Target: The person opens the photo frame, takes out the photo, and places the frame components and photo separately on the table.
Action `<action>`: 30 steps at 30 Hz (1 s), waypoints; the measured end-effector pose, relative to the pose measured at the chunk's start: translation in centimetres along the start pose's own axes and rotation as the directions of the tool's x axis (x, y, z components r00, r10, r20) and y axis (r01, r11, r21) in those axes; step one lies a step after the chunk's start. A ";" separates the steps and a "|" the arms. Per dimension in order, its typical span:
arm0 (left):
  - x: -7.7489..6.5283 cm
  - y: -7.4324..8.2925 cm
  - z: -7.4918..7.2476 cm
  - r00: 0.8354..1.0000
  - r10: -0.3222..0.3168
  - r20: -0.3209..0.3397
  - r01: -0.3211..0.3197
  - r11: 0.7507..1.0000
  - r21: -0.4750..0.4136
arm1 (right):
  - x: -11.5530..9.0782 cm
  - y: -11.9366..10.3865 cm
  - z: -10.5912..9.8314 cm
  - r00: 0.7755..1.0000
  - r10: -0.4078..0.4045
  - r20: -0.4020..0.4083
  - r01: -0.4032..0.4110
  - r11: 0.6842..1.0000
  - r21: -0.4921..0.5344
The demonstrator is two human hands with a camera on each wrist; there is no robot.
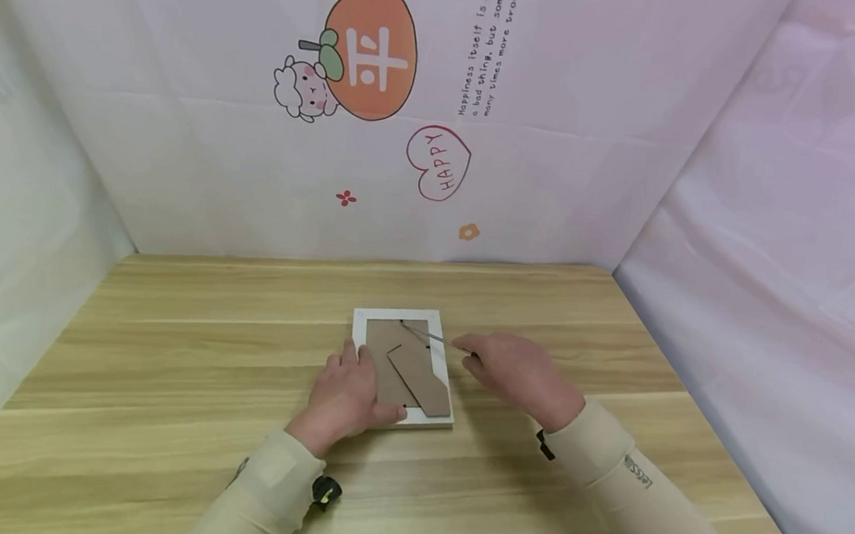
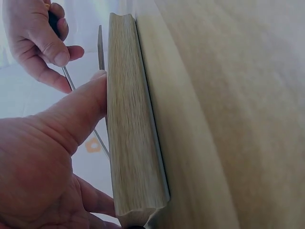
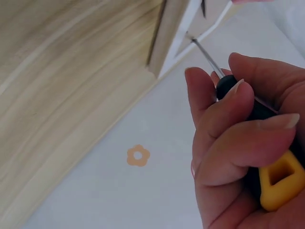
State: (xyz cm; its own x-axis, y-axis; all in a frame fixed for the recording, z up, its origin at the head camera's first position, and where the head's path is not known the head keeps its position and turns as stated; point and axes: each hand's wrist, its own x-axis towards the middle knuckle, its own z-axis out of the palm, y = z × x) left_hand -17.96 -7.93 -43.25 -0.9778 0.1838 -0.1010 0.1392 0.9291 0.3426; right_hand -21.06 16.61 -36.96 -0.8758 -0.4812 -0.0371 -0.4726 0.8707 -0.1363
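Note:
A white photo frame [image 1: 388, 314] lies face down on the table, its brown backing board [image 1: 381, 336] and angled stand flap [image 1: 423, 385] uppermost. Small dark tabs sit around the board's edge. My left hand [image 1: 344, 394] rests on the frame's near left corner, fingers on the left border and thumb extended over the near border. In my right hand [image 1: 517, 370] I grip a screwdriver [image 3: 281, 183] with a black and yellow handle. Its thin metal shaft [image 1: 439, 340] slants left across the frame, and the tip meets the tab at the board's far edge.
The wood-grain table [image 1: 172, 349] extends around the frame on all sides. White printed cloth [image 1: 552, 144] stands behind the far edge, with more cloth at left and right. A dark band [image 1: 325, 491] shows at the left wrist.

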 end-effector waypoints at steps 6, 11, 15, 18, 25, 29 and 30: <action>0.1 -0.1 -0.2 1.000 0.003 0.007 -0.003 1.000 0.004 | 0.2 0.2 0.0 0.999 -0.031 -0.043 0.030 0.999 -0.031; 0.1 -0.1 -0.3 1.000 0.009 0.004 -0.009 1.000 0.004 | 0.8 0.7 -0.6 1.000 -0.028 -0.011 0.027 0.999 -0.042; 0.1 -0.1 -0.1 1.000 0.013 0.001 -0.013 1.000 -0.002 | 1.7 1.8 -1.6 0.997 -0.053 0.058 0.054 0.998 -0.017; 0.1 -0.2 0.0 1.000 0.015 0.001 -0.015 1.000 -0.003 | 2.6 2.7 -2.7 0.988 -0.092 0.122 0.087 0.995 0.050; -0.1 -0.1 0.0 1.000 0.018 -0.006 -0.018 1.000 0.002 | 4.2 4.4 -4.7 0.948 -0.092 0.306 0.004 0.961 0.277; -0.2 -0.1 -0.1 1.000 0.016 -0.011 -0.016 1.000 -0.003 | 4.4 5.2 -4.5 0.944 -0.083 0.319 -0.025 0.947 0.319; -0.2 -0.1 -0.2 1.000 0.014 -0.011 -0.014 1.000 -0.004 | 4.3 5.3 -4.3 0.947 -0.088 0.310 -0.018 0.946 0.323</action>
State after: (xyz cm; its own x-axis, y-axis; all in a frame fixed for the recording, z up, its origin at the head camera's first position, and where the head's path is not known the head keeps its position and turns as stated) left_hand -17.83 -8.13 -43.10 -0.9774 0.1929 -0.0860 0.1520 0.9252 0.3477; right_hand -27.78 19.62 -33.64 -0.7573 -0.5634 -0.3303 -0.3998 0.7998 -0.4477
